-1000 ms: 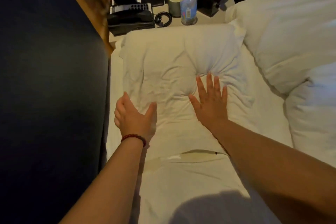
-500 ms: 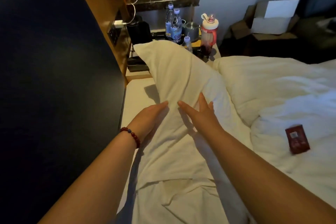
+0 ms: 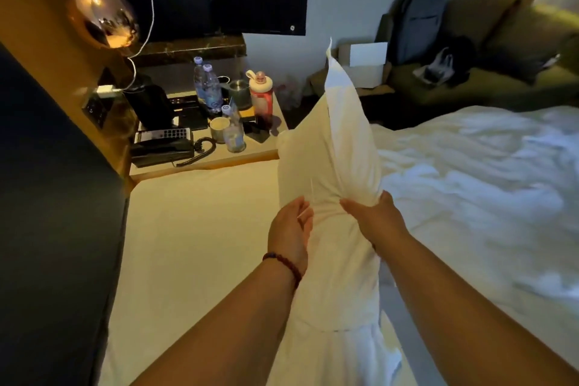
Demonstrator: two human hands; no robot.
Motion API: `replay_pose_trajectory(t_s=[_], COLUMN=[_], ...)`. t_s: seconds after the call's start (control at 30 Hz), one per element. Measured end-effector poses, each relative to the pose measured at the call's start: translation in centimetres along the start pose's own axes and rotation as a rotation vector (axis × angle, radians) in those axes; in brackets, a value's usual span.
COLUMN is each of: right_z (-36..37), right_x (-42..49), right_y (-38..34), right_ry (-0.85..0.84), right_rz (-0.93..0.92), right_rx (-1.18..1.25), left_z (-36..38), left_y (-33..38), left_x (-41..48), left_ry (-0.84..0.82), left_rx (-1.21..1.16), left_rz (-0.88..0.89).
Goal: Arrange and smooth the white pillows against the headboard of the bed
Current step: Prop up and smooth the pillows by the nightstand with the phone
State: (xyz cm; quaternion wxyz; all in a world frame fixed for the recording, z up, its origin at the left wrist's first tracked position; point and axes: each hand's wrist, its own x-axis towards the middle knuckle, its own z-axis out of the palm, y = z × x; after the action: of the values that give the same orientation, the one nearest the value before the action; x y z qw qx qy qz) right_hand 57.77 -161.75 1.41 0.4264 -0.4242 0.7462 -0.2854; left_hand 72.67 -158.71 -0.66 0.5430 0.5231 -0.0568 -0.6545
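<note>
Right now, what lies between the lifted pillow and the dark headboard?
Head view: only bare sheet lies between the pillow, pinched between left hand and right hand, and the headboard.

Hotel bedroom: white bed (image 3: 470,182), padded headboard (image 3: 47,197) at 9 o'clock, desk phone (image 3: 161,147) and bottles (image 3: 206,88) on nightstand (image 3: 219,157) at 11 o'clock.

The pillow (image 3: 335,166) is plain white, warmed to cream by the lamplight, as is the bare sheet (image 3: 200,229). The headboard (image 3: 47,197) is dark blue-black beside an amber wood panel (image 3: 40,9). A dark red beaded bracelet (image 3: 285,263) (one bead looks bluish) rings the left wrist. The telephone (image 3: 163,147) is black, the sofa (image 3: 501,78) olive green, the backpack (image 3: 416,25) grey.
</note>
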Motion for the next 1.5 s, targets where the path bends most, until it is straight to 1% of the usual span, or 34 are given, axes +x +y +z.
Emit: replay_pose_trajectory(t_s=[0.07,0.13,0.2,0.27,0.37,0.4,0.5,0.53,0.6,0.67,0.7,0.77,0.8,0.83,0.87,0.93,1.0,1.03,1.1,1.13,1.17,1.2,1.27,1.33,1.4,1.5], right_z=[-0.6,-0.6,0.1,1.3,2.2,2.2,1.2,0.9,0.0,-0.9,-1.3,-1.8,-1.8,-1.8,-1.7,-1.2,-0.3,0.1,1.4,1.7,2.3,2.9,4.2,5.7,8.0,12.1], right_x=[0.5,0.6,0.4,-0.1,-1.2,-1.3,-1.8,-1.9,-2.1,-2.4,-2.7,-2.8,-2.7,-2.9,-2.6,-2.3,-1.9,-1.9,-1.7,-2.2,-2.1,-2.0,-2.3,-2.9,-3.0,-3.8], right_y=[0.6,0.5,-0.4,-1.9,-5.2,-6.4,-10.8,-12.4,-15.3,-17.2,-17.8,-18.4,-18.6,-18.8,-19.0,-19.4,-19.5,-19.5,-19.9,-20.4,-21.0,-21.5,-22.9,-24.5,-26.1,-28.3], right_ry=[-0.018,-0.041,-0.06,-0.115,-0.231,-0.299,-0.488,-0.523,-0.589,-0.595,-0.592,-0.643,-0.666,-0.674,-0.667,-0.607,-0.636,-0.7,-0.836,-0.849,-0.842,-0.825,-0.777,-0.737,-0.67,-0.718], right_rz=[-0.036,-0.083,-0.122,-0.149,-0.224,-0.261,-0.401,-0.432,-0.463,-0.446,-0.408,-0.312,-0.32,-0.352,-0.416,-0.511,-0.526,-0.493,-0.355,-0.342,-0.377,-0.456,-0.615,-0.784,-0.929,-0.995], right_rx=[0.058,0.171,0.241,0.325,0.467,0.512,0.53,0.509,0.489,0.449,0.447,0.441,0.413,0.363,0.283,0.152,0.116,0.133,0.267,0.296,0.297,0.269,0.179,0.055,-0.067,-0.176], left_z=[0.1,-0.1,-0.8,-1.8,-4.1,-4.8,-6.3,-6.6,-7.5,-8.9,-9.6,-10.9,-11.6,-12.1,-12.8,-14.1,-14.7,-14.7,-14.4,-14.3,-14.0,-13.7,-13.2,-12.8,-12.8,-13.8], left_y=[-0.4,-0.2,0.7,2.6,6.2,7.5,12.0,13.7,17.4,21.1,22.7,24.9,25.5,25.7,25.5,24.3,22.9,22.3,21.1,20.6,20.1,19.6,18.2,16.5,15.0,12.8], left_x=[0.6,0.5,0.1,-0.7,-1.8,-1.9,-3.2,-3.7,-4.7,-6.0,-6.7,-8.1,-8.7,-9.2,-9.6,-10.3,-11.1,-11.6,-12.7,-13.2,-13.9,-14.6,-15.7,-16.5,-16.8,-16.7], left_ry=[0.044,0.053,0.046,0.071,0.143,0.156,0.132,0.119,0.149,0.202,0.21,0.178,0.149,0.163,0.2,0.346,0.466,0.533,0.655,0.709,0.753,0.786,0.825,0.905,1.005,1.11], left_rx=[0.153,0.263,0.331,0.328,0.394,0.432,0.509,0.51,0.466,0.423,0.394,0.315,0.274,0.248,0.229,0.246,0.228,0.213,0.181,0.163,0.143,0.121,0.08,0.039,-0.005,-0.097], left_rz=[0.053,0.095,0.139,0.176,0.239,0.259,0.276,0.303,0.407,0.488,0.492,0.468,0.462,0.456,0.442,0.426,0.466,0.499,0.591,0.644,0.697,0.753,0.864,0.934,0.94,0.932])
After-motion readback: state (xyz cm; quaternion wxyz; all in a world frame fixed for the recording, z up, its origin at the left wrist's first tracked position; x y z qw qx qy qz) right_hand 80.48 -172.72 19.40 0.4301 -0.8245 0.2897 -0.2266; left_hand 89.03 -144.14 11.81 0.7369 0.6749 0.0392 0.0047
